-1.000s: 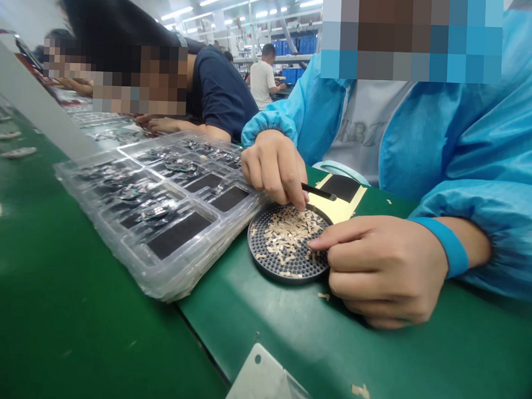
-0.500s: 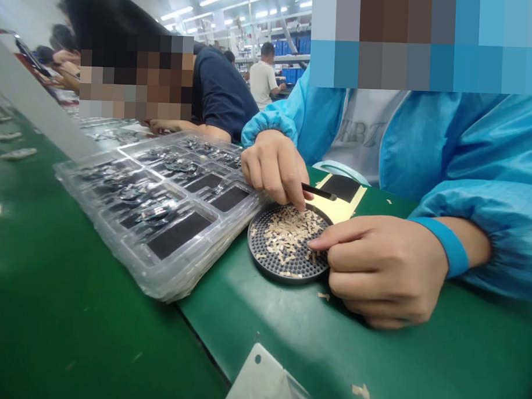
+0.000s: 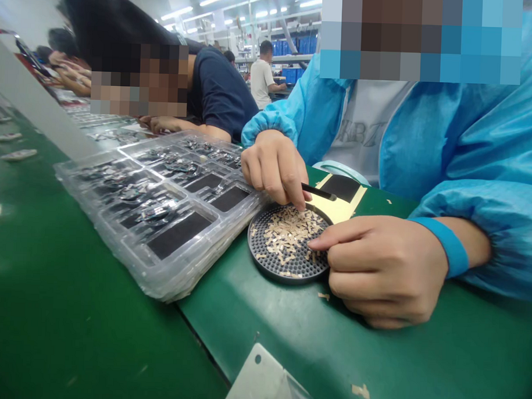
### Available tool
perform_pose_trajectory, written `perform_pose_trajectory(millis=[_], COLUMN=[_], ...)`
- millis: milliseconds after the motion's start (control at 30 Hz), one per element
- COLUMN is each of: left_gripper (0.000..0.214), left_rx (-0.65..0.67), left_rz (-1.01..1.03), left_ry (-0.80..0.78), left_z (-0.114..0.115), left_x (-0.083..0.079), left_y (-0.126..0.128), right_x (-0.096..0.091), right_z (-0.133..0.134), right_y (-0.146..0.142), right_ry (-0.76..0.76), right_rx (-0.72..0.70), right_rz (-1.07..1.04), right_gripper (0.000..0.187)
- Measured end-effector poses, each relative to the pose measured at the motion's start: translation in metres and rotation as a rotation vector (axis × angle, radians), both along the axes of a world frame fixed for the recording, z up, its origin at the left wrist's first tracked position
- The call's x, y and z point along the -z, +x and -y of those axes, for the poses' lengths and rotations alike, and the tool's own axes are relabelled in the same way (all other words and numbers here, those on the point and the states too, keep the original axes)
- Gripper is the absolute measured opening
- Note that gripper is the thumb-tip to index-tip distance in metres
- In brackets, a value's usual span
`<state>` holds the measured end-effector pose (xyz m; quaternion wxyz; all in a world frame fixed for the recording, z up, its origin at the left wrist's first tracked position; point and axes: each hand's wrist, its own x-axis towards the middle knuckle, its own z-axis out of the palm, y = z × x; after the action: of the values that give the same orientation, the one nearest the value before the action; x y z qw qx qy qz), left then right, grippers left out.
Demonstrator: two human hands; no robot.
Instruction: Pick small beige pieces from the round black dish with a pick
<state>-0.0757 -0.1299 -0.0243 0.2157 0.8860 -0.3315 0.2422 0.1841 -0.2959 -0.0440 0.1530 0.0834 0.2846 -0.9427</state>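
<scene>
Far left on the green worktop [image 3: 287, 334] lies a stack of clear blister trays [image 3: 129, 241]. Their pockets hold dark parts, too small to identify.

Just right of the trays, my right hand [image 3: 273, 165] is clenched around black tweezers [image 3: 319, 192]. The fingers pinch the shaft low down and the tips point down at the far rim of the dish. I cannot tell whether the tips hold a piece.

The round perforated dish [image 3: 264, 264] sits flat on the worktop, touching the near right corner of the tray stack. It carries a loose heap of small tan chips [image 3: 286, 235].

Handling, as I judge it:
- The chips look thin, very light and easily scattered; some already lie on the worktop.
- Grip one chip by its edges with the tweezers, using light pressure.
- Bare fingers look too coarse for single pieces.

Right of the dish, my left hand [image 3: 383, 270] rests on the worktop, loosely curled, grasping nothing visible. Its forefinger reaches onto the right side of the dish
</scene>
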Motion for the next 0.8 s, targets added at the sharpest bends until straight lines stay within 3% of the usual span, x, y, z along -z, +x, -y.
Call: perform_pose_trajectory(millis=[100, 267, 400, 567, 700, 800], left_gripper=[0.065, 0.038, 0.024, 0.055, 0.040, 0.032], left_rx=[-0.008, -0.282, -0.184, 0.079, 0.038, -0.108], left_rz=[-0.031, 0.450, 0.708, 0.728, 0.724, 0.756], left_ry=[-0.026, -0.379, -0.352, -0.194, -0.309, -0.447], left_z=[0.009, 0.045, 0.040, 0.018, 0.030, 0.047], left_x=[0.005, 0.036, 0.049, 0.043, 0.044, 0.050], left_y=[0.001, 0.014, 0.036, 0.052, 0.050, 0.046], right_x=[0.001, -0.001, -0.004, -0.005, -0.003, -0.004], right_z=[0.000, 0.000, 0.001, 0.002, 0.004, 0.004], right_y=[0.001, 0.002, 0.000, 0.000, 0.002, 0.004], right_ry=[0.002, 0.030, 0.047, 0.043, -0.023, -0.062], right_rx=[0.000, 0.011, 0.022, 0.023, 0.047, 0.061], right_rz=[0.001, 0.033, 0.046, 0.054, 0.117, 0.195], right_gripper=[0.071, 0.072, 0.073, 0.074, 0.076, 0.079])
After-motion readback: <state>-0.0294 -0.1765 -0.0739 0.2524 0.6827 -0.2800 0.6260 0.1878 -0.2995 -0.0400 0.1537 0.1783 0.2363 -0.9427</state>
